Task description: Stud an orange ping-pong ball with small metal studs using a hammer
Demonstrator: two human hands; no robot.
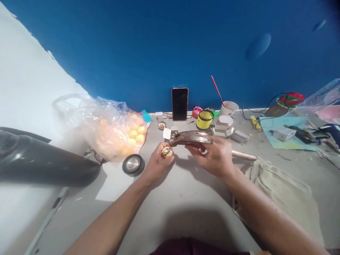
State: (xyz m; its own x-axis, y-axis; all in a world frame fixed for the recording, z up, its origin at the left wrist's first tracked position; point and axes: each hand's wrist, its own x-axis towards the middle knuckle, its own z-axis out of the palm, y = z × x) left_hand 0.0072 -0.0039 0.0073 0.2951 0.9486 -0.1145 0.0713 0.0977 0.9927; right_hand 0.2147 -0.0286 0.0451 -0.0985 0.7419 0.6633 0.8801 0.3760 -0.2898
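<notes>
Between the fingers of my left hand (159, 161) sits a small orange ball (166, 152) with shiny metal studs over its top. My right hand (215, 156) is wrapped round a claw hammer (192, 138), close under its worn metal head; the wooden handle sticks out to the right. The narrow end of the head is just above the ball; I cannot tell whether they touch. Behind it lies a small opened white box (167, 133) with metal pieces in it, partly hidden by the hammer. Another studded ball (162, 125) rests farther back.
A plastic bag of orange balls (119, 136) lies left, near a round black-rimmed metal object (133, 164). A phone (180, 103) leans on the blue wall. Behind my right hand are a yellow tape roll (204, 120) and white cup (230, 107). A beige cloth (287, 191) lies right.
</notes>
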